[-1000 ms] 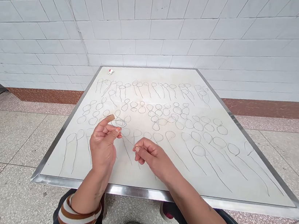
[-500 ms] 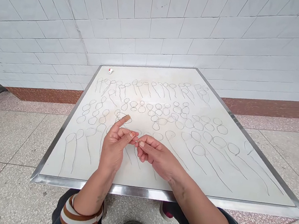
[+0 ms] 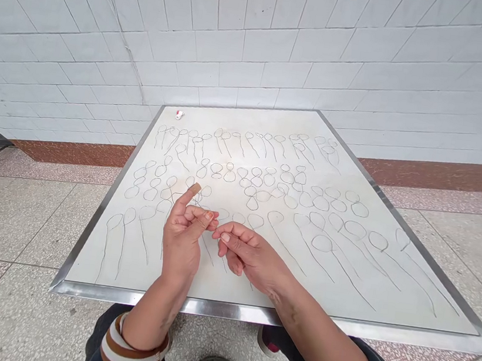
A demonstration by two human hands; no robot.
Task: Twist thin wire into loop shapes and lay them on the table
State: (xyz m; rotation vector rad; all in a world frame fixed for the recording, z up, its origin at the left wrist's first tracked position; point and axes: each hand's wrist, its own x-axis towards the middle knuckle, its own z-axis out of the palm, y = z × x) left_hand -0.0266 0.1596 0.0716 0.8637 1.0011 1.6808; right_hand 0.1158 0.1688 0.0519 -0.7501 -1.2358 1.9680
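Note:
Above the near middle of the white table, my left hand (image 3: 186,238) pinches thumb and fingertips together, its index finger pointing up and away. Right beside it, my right hand (image 3: 249,251) is closed in a pinch, its fingertips almost meeting those of the left. A thin wire appears to be between them; most of it is hidden by the fingers. Under and around the hands lie dark wires bent into a loop with a long tail, such as the looped wire (image 3: 322,243) on the right. Farther back, several wire pieces (image 3: 253,199) show double or triple loops.
The white table (image 3: 341,297) has a metal edge (image 3: 250,314) close to my body. A small white and red object (image 3: 179,115) stands at its far left corner. Rows of short-tailed wire loops (image 3: 224,137) lie at the back. A tiled wall (image 3: 258,46) rises behind.
Both hands have shifted slightly to the left. The raised left finger has tilted left, and the right hand's lower fingers have loosened a little. The pinches stay close together.

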